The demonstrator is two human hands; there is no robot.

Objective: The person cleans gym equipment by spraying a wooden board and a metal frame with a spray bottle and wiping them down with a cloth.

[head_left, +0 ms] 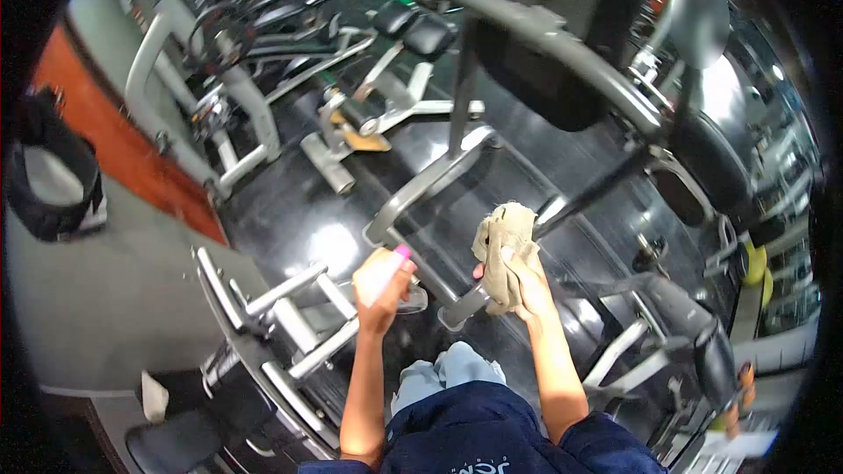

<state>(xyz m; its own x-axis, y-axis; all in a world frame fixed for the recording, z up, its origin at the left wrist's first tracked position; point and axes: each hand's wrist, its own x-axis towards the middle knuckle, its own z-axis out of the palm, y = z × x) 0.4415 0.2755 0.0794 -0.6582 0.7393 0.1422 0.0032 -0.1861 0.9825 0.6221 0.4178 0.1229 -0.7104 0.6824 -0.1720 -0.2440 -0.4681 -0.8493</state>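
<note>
My left hand [379, 298] is closed around what looks like a spray bottle [402, 252], with a bright pink tip at its top. Most of the bottle is hidden by my fingers and the glare. My right hand [529, 290] grips a crumpled beige cloth [505, 250] with frayed edges, the thumb lying over it. Both hands are held out in front of my body, above the dark floor. Behind and below them runs the grey frame [421, 184] of an exercise machine.
A large machine with a thick grey bar [553, 31] and black pads stands ahead. A bench [426, 35] is farther back. Metal tubes [299, 325] lie close on the left, and a padded machine [676, 298] on the right. A black belt [53, 175] hangs on the left wall.
</note>
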